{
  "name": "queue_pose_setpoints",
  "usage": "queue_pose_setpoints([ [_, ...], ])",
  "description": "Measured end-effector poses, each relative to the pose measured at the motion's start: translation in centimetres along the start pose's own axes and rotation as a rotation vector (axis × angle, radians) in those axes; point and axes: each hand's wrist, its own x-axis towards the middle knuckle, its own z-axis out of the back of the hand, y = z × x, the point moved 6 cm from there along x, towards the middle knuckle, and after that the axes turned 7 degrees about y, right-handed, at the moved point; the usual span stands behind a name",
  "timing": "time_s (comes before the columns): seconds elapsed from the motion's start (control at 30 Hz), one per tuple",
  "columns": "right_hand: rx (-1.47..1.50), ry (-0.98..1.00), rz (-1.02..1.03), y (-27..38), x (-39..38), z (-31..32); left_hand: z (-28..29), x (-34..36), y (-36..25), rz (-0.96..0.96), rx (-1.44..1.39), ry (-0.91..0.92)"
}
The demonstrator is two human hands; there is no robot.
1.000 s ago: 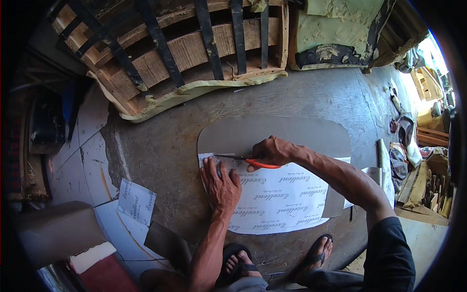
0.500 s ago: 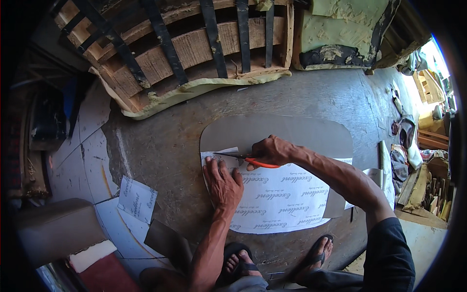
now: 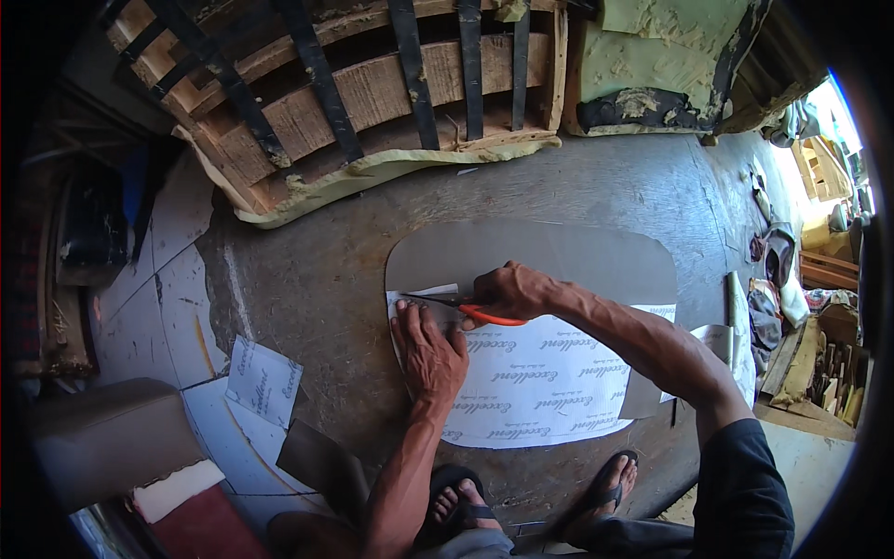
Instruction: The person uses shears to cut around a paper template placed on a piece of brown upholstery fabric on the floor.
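Note:
My right hand (image 3: 510,294) grips orange-handled scissors (image 3: 488,316), their dark blades pointing left along the top edge of a white printed backing sheet (image 3: 531,382) at its left corner. My left hand (image 3: 426,359) rests on that corner just below the blades, fingers apart and slightly bent, pressing down. The white sheet lies on a larger grey-brown rounded panel (image 3: 531,247), which shows above it and along its right side. A narrow white flap (image 3: 436,288) sits just above the blades.
A wooden frame with black straps (image 3: 354,84) and a foam-covered piece (image 3: 661,65) stand beyond. A printed offcut (image 3: 261,377), brown cushion (image 3: 102,438) and red material (image 3: 200,522) lie left. Rolled material (image 3: 736,312) and wood scraps (image 3: 829,373) are right. My sandalled feet are below.
My right hand and the scissors have moved slightly left, bringing the blades further over the corner. My left hand and the whole view have shifted slightly.

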Motion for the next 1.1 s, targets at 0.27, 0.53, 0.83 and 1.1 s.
queue_pose_setpoints([
  [0.27, 0.032, -0.046, 0.04, 0.1, 0.1, -0.2, -0.1, -0.1, 0.0, -0.014, 0.016, 0.016],
  [0.53, -0.023, -0.038, 0.081, 1.3, 1.5, -0.2, -0.3, -0.3, 0.2, -0.013, 0.049, 0.006],
  [0.83, -0.019, -0.053, 0.063, 2.1, 1.9, -0.2, -0.7, -0.5, 0.7, -0.012, 0.056, 0.017],
  [1.1, -0.048, -0.074, 0.063, 2.0, 2.0, 0.1, -0.7, -0.4, 0.5, -0.014, 0.066, 0.021],
])
